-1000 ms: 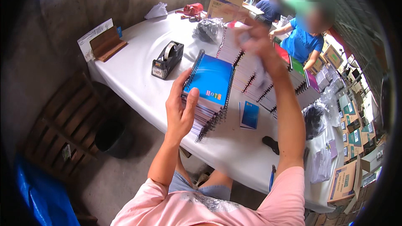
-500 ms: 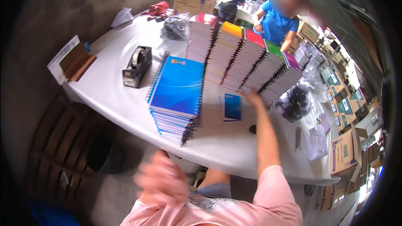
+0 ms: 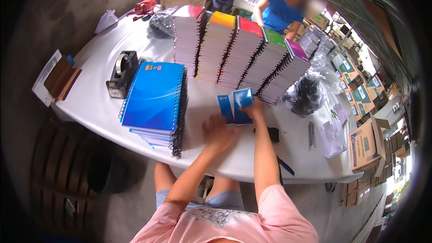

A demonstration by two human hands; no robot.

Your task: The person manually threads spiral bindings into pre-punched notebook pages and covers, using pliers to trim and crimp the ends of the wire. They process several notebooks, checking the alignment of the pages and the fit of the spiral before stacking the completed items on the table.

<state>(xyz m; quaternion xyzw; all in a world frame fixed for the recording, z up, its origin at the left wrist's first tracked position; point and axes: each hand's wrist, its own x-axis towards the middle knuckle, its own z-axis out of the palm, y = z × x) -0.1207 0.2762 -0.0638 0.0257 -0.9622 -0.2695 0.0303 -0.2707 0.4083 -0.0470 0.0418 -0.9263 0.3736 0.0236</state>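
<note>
My right hand (image 3: 254,110) grips a small blue booklet (image 3: 243,102) by its right side, fingers closed on its edge. A second small blue booklet (image 3: 224,108) lies partly beside and under it on the white-covered table (image 3: 211,159). Just short of these, my left hand (image 3: 218,134) is open, fingers spread low over the tabletop, nothing in it. To its left rises a stack of large blue spiral notebooks (image 3: 155,94). Behind the booklets stand tall stacks of spiral notebooks with pink-red (image 3: 186,40), yellow (image 3: 218,47), red (image 3: 243,54), green (image 3: 266,60) and purple (image 3: 288,69) covers.
A black tape dispenser (image 3: 121,74) sits at left. Black plastic wrap (image 3: 306,96), wire spirals (image 3: 311,136), plastic bags (image 3: 333,137) and a cardboard box (image 3: 364,148) are at right. A dark-handled tool (image 3: 286,167) lies near the front edge. Across the table is a co-worker (image 3: 275,11).
My left hand has come from near my body onto the table by the booklets. My right hand has taken hold of one small booklet, and the two are now fanned apart.
</note>
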